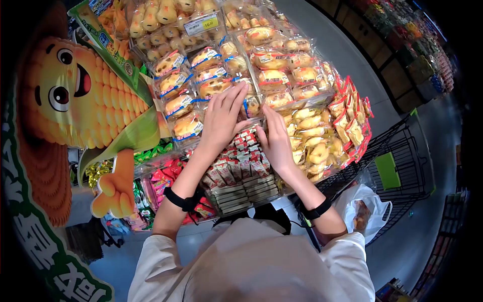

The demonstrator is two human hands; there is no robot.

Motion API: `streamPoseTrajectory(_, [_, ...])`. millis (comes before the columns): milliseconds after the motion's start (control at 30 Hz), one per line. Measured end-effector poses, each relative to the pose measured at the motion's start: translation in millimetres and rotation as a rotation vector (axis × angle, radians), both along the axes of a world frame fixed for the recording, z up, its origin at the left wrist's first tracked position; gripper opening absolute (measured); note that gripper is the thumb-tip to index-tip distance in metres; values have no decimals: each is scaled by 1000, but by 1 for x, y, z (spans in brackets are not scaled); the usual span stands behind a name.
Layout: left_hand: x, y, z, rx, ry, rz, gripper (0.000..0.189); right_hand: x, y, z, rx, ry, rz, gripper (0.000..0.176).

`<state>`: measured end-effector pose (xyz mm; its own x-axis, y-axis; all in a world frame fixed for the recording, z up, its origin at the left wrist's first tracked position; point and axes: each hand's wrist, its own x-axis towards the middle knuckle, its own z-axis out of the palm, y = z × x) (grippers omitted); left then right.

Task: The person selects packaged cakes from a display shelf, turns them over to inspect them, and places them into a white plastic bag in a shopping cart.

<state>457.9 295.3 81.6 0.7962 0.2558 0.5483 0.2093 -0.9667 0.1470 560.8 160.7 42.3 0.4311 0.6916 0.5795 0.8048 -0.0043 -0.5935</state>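
Note:
My left hand point(221, 118) reaches over the display with its fingers stretched out, lying on or just above the packaged bread rolls point(213, 88) with blue and red labels. To its right, my right hand point(276, 141) has its fingers extended beside the clear divider point(299, 102), at the back edge of the small red-and-white packets point(241, 156). I see nothing held in either hand, though contact under the fingertips is hidden. Neat rows of the same small packets point(246, 194) stand nearest my body. Bagged yellow pastries point(314, 146) lie right of my right hand.
A large corn-character cutout point(85, 95) stands at the left. Pink packets point(168, 173) fill the lower left bin. On the right are red-edged snack bags point(347, 118), a black shopping cart point(402, 156) and a white plastic bag point(370, 209). A price tag point(201, 23) sits farther back.

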Motion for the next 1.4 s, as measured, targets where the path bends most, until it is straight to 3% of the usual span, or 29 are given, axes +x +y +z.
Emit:
streamPoseTrajectory(67, [-5, -2, 4, -86, -40, -28, 86, -1, 0, 10, 71, 106, -115, 51])
streamPoseTrajectory(100, [-7, -4, 0, -150, -163, -35, 76, 0, 2, 8, 116, 200, -141, 51])
streamPoseTrajectory(233, [-9, -6, -3, -54, -274, 40, 34, -7, 21, 29, 208, -71, -90, 51])
streamPoseTrajectory(300, [-4, -8, -3, -40, -343, 58, 16, -8, 29, 30, 189, -43, -50, 43])
streamPoseTrajectory(367, [-1, -4, -2, -2, -326, 44, 14, -1, 38, 28, 184, -63, -11, 39])
streamPoseTrajectory(533, [4, 1, 0, -65, -313, 48, 13, 17, 47, 20, 175, -164, 40, 37])
streamPoseTrajectory(667, [-5, -2, 6, -196, -407, 107, 15, 20, 39, 25, 157, -45, 95, 39])
streamPoseTrajectory(800, [-25, -9, 7, -273, -449, 224, 20, 24, 22, 29, 277, -107, -86, 40])
streamPoseTrajectory(867, [-31, -16, 2, -431, -432, 252, 24, 23, 14, 29, 277, -148, -43, 40])
streamPoseTrajectory(1100, [-21, -27, -2, -120, -289, 320, 45, 7, 27, 22, 216, -235, 22, 48])
streamPoseTrajectory(1167, [-22, -24, -6, -152, -283, 323, 48, -2, 33, 23, 177, -262, 23, 49])
streamPoseTrajectory(1400, [-14, -10, -11, -54, -182, 164, 48, 10, 53, 14, 173, -306, 103, 37])
